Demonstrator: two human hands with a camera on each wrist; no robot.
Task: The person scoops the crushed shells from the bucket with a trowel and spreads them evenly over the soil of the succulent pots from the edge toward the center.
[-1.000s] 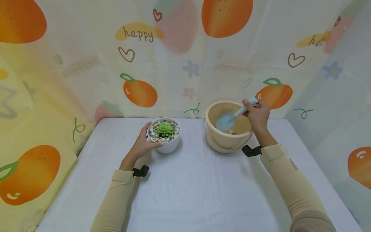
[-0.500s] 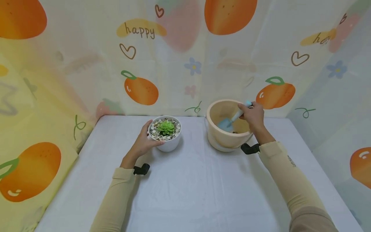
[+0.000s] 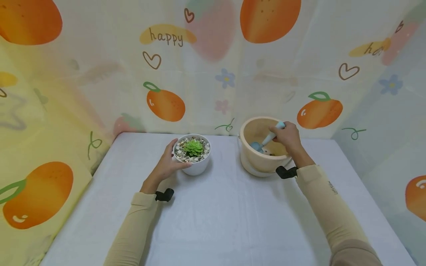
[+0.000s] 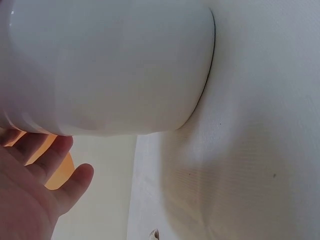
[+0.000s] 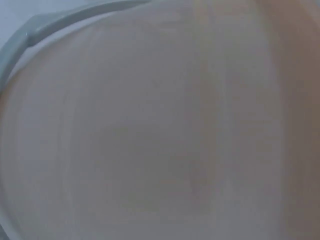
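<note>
In the head view my left hand [image 3: 167, 161] holds a small white flower pot [image 3: 197, 169], thumb across its front and fingers along its left side. The pot stands on the table, holding a green succulent [image 3: 193, 147] among pebbles. The left wrist view shows fingertips against the pot's smooth wall [image 4: 115, 70]. My right hand [image 3: 288, 137] grips the handle of a light blue toy shovel [image 3: 269, 138]. The shovel's blade slants down inside a beige bucket [image 3: 263, 164], near a few small pebbles [image 3: 272, 154]. The bucket's outer wall [image 5: 150, 125] fills the right wrist view.
Both containers stand towards the back of a table with a white cloth [image 3: 216, 214]. Behind them hangs a printed fabric backdrop [image 3: 206, 85] with oranges and hearts. A pale carrying handle [image 5: 75, 20] curves along the bucket in the right wrist view.
My right hand has lowered and tipped the shovel, bringing its blade deeper into the bucket. The left hand stays at the pot. The head view has shifted slightly.
</note>
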